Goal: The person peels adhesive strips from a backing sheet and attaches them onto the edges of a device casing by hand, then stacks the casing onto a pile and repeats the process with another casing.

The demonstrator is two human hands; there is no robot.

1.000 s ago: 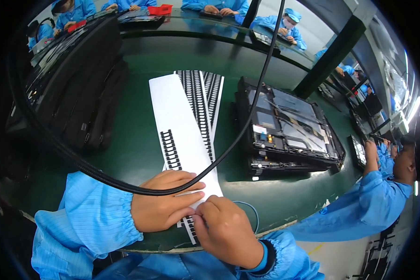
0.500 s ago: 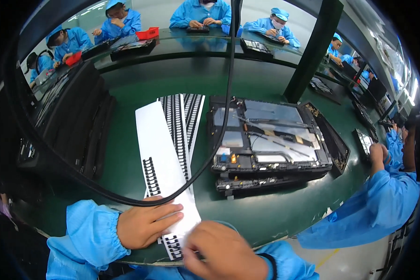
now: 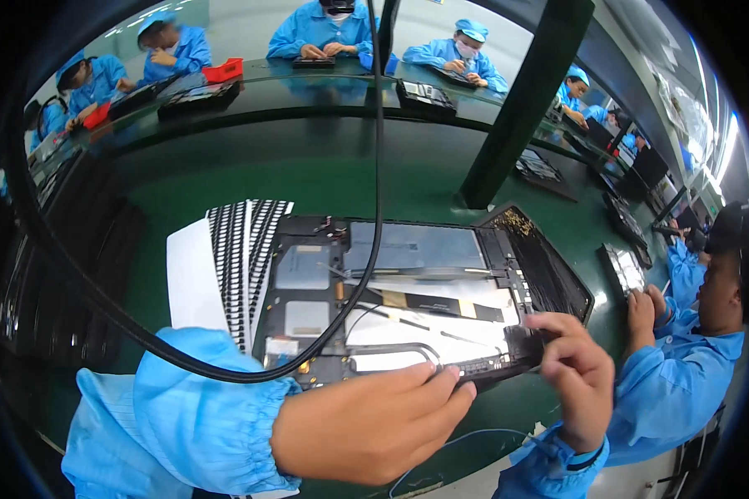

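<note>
An opened black laptop-like chassis (image 3: 416,312) with grey panels, ribbon cables and a shiny pale area lies in front of me. My left hand (image 3: 374,424) reaches across its near edge, fingers stretched out and touching the rim; the thumb is hidden. At the near right corner is my right hand (image 3: 578,374), its index finger at the corner and its other fingers curled in. Whatever the right fingers pinch is too small to make out. Left of the chassis lie white sheets (image 3: 195,266) with rows of black strip stickers (image 3: 240,274), partly covered by my left sleeve.
A black tray (image 3: 549,266) with small brass-coloured pieces stands behind the chassis on the right. Stacked black casings (image 3: 66,266) fill the left side. A black cable (image 3: 378,150) loops across the view. A dark post (image 3: 524,108) rises behind; a co-worker (image 3: 682,366) sits at right.
Both hands have moved from the sticker sheet to the chassis at the right. The view has shifted right. The top chassis appears pulled nearer, beside the sheets.
</note>
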